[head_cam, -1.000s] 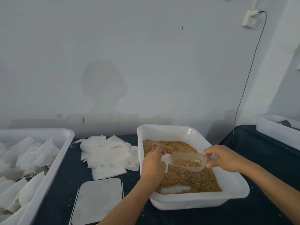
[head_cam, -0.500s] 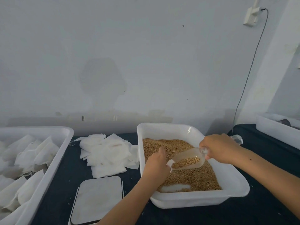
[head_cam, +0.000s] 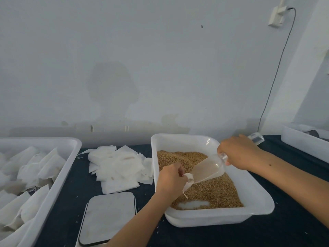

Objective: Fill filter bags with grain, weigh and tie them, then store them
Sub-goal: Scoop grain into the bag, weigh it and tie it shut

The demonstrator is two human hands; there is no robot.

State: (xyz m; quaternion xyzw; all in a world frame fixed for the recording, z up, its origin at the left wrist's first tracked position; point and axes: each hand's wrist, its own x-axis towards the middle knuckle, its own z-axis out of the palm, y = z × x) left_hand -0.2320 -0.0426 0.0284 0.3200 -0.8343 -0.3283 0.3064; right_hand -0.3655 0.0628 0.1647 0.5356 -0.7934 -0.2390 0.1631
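A white tub [head_cam: 256, 209] of brown grain [head_cam: 210, 191] stands on the dark table. My left hand [head_cam: 170, 182] holds a white filter bag [head_cam: 188, 180] over the grain, its mouth turned up. My right hand [head_cam: 240, 154] grips the handle of a clear plastic scoop [head_cam: 208, 170]. The scoop is tipped steeply down to the left, its lip at the bag's mouth. Its bowl looks nearly empty. Most of the bag is hidden behind my left hand.
A pile of empty filter bags [head_cam: 117, 166] lies left of the tub. A flat scale [head_cam: 108, 216] sits in front of the pile. A large white bin [head_cam: 60, 173] at the left holds several filled bags. Another white tub [head_cam: 306, 145] stands at the far right.
My right hand has risen and tilted the scoop from level to steeply down. The grain that lay in the scoop has gone out of it towards the bag.
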